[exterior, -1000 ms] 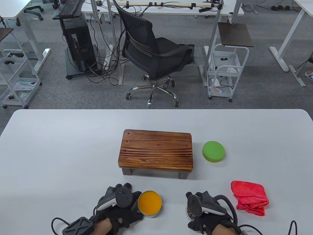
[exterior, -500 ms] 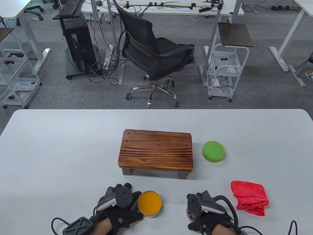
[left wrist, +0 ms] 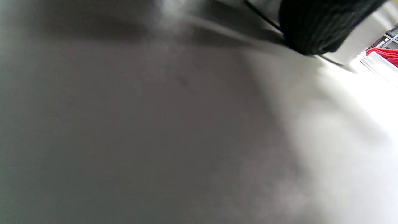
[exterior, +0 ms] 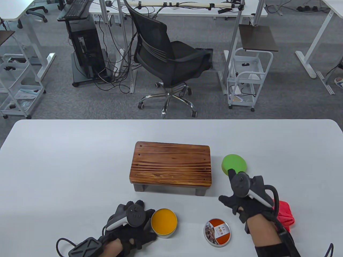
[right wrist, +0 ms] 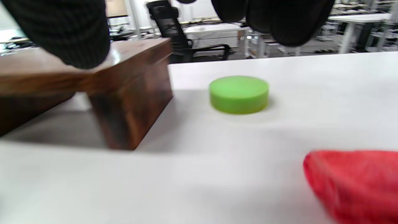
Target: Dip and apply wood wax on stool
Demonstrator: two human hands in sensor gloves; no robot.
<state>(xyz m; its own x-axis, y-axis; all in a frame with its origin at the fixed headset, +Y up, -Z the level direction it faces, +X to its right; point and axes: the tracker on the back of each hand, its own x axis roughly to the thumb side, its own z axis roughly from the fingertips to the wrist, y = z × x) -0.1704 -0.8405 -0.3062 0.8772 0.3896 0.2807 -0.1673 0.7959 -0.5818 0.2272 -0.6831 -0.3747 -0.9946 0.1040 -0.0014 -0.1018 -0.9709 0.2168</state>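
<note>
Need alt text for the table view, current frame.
Right hand reaches toward a green sponge right of a wooden stool. Left hand rests beside an open wax tin; its lid lies nearby, a red cloth at right.

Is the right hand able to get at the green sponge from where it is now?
Probably yes. The right hand hangs just short of the green sponge, fingers spread, with only bare table between them; the stool sits off to the side.

Grey carpet floor (exterior: 40, 107), black office chair (exterior: 171, 57), white desks (exterior: 185, 10), white wheeled cart (exterior: 245, 77), computer tower (exterior: 87, 53), tangled cables (exterior: 118, 72)
</note>
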